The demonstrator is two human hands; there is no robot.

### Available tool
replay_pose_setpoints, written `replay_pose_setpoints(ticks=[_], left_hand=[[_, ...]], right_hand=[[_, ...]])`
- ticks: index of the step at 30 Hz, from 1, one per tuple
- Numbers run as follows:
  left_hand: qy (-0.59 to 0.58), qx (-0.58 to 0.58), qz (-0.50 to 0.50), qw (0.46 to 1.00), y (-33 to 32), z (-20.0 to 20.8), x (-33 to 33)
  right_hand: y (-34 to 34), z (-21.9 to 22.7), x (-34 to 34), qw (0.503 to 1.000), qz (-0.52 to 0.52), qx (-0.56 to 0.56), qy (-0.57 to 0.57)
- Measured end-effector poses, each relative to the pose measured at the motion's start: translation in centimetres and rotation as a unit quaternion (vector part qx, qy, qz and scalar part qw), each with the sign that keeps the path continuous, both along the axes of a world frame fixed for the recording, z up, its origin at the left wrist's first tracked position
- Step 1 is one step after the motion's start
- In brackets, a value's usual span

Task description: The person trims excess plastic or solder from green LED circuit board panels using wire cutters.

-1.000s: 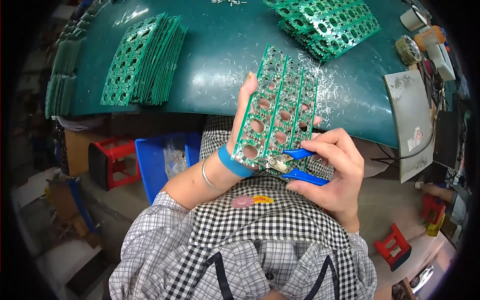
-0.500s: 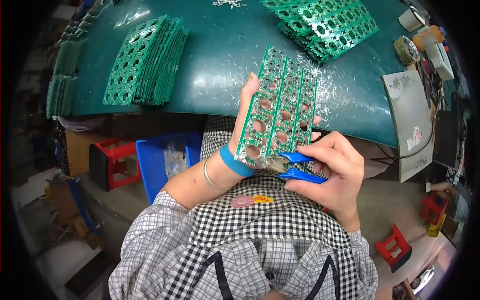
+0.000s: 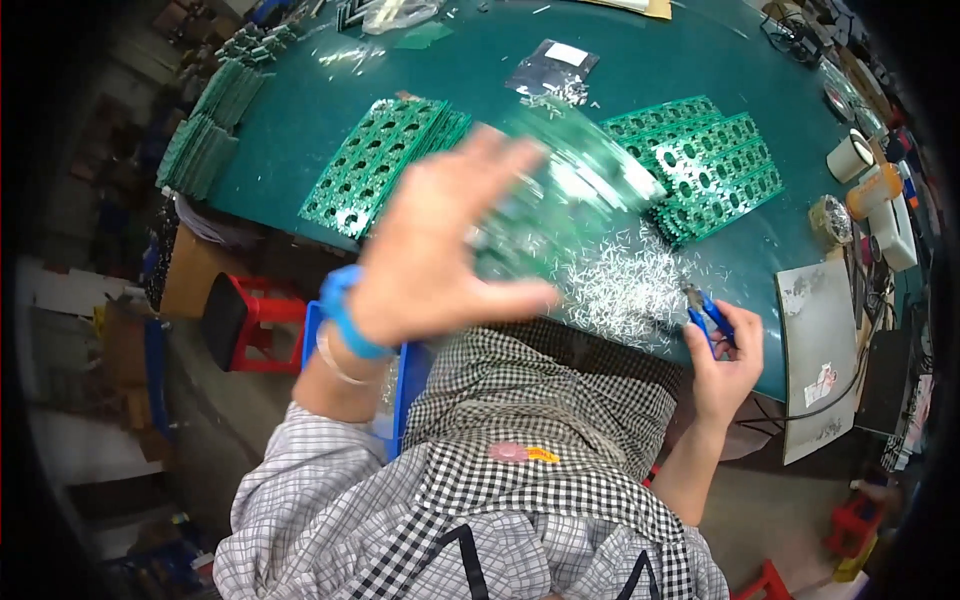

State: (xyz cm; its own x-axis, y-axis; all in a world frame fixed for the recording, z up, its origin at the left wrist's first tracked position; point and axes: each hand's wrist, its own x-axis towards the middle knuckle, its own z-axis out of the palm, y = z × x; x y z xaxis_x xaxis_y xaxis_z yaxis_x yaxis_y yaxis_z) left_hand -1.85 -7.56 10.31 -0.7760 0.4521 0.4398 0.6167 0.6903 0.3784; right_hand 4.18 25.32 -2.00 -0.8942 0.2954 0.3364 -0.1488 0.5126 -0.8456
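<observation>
My left hand [image 3: 430,235], smeared by motion, is raised over the table's near side with thumb and fingers spread wide. Just beyond it a green circuit board panel [image 3: 590,165] is a blurred streak above the table; whether the fingertips touch it is unclear. My right hand [image 3: 728,365] is closed around the blue handles of a pair of cutting pliers [image 3: 705,312], low at the table's front edge. The pliers' jaws point up and left, beside a heap of small white clippings [image 3: 625,290].
A stack of green circuit board panels [image 3: 365,165] stands left on the green table [image 3: 280,130], and another stack [image 3: 715,170] lies right. A dark plastic bag [image 3: 550,68] is at the back. Cups and a tape roll [image 3: 830,220] line the right edge, beside a hanging grey sheet [image 3: 815,370].
My left hand has lifted away from my lap, and the panel has moved forward over the table. The right hand has taken the pliers off the panel and rightward. The view has shifted too.
</observation>
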Motion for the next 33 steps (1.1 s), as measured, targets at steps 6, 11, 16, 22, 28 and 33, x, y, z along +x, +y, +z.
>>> replay_pose_setpoints(ticks=[6, 11, 16, 22, 28, 33], left_hand=[[-0.111, -0.048, 0.227, 0.966, -11.1, 1.4, -6.6], [-0.184, -0.155, 0.300, 0.923, -12.8, -2.5, -9.9], [-0.148, -0.209, 0.297, 0.920, -13.9, -3.5, -10.5], [-0.042, -0.236, 0.258, 0.936, -9.5, -1.3, -10.9], [0.079, -0.079, -0.019, 0.994, 9.7, -2.4, -13.0], [0.022, -0.171, 0.007, 0.985, 23.6, -8.4, -15.9]], right_hand=[[-0.7, -1.0, -1.6, 0.999, 0.031, -0.023, -0.011], [-0.5, -1.9, -1.6, 0.998, 0.033, -0.044, -0.008], [0.5, -2.3, -1.2, 0.997, 0.014, -0.067, -0.025], [1.0, -2.9, -1.8, 0.996, 0.001, -0.089, 0.012], [1.0, -4.5, -1.7, 0.986, -0.037, -0.143, 0.082], [3.4, -6.8, -0.8, 0.965, -0.063, -0.220, 0.126]])
